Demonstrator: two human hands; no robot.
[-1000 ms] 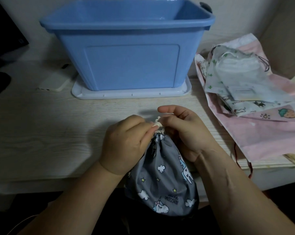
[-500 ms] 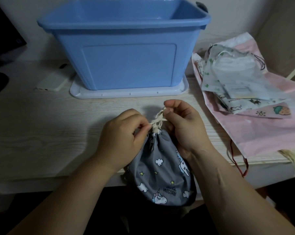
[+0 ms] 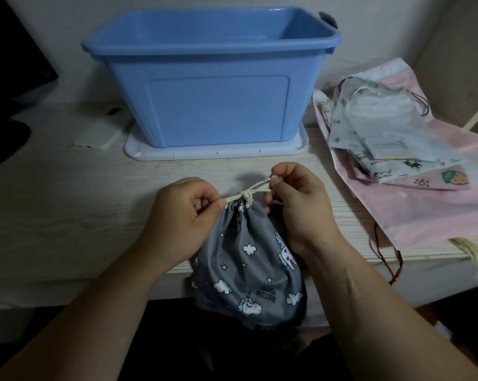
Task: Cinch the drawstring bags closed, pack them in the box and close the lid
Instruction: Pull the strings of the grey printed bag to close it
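As fingers [image 3: 202, 195] curl at the grey bag [image 3: 246, 268] — left hand [image 3: 183, 215] pinches cord [image 3: 255, 187] | right hand [image 3: 298, 207] likewise

One blue box [image 3: 218, 105]. One white lid [image 3: 216, 154]. One grey unicorn bag [image 3: 246, 270], with one cream cord [image 3: 255, 188] at its neck. Two grips: the left grip [image 3: 183, 215] and the right grip [image 3: 298, 207].

At the right, five more bags can be told apart:
- one large pink bag [image 3: 424, 215]
- one cactus bag [image 3: 338, 127]
- one translucent white bag [image 3: 378, 116]
- one animal-print bag [image 3: 391, 167]
- one strawberry bag [image 3: 435, 181]

(They overlap, so the full count cannot be told.)

One dark red cord [image 3: 395, 261]. One flat white device [image 3: 97, 137]. One desk [image 3: 67, 215].
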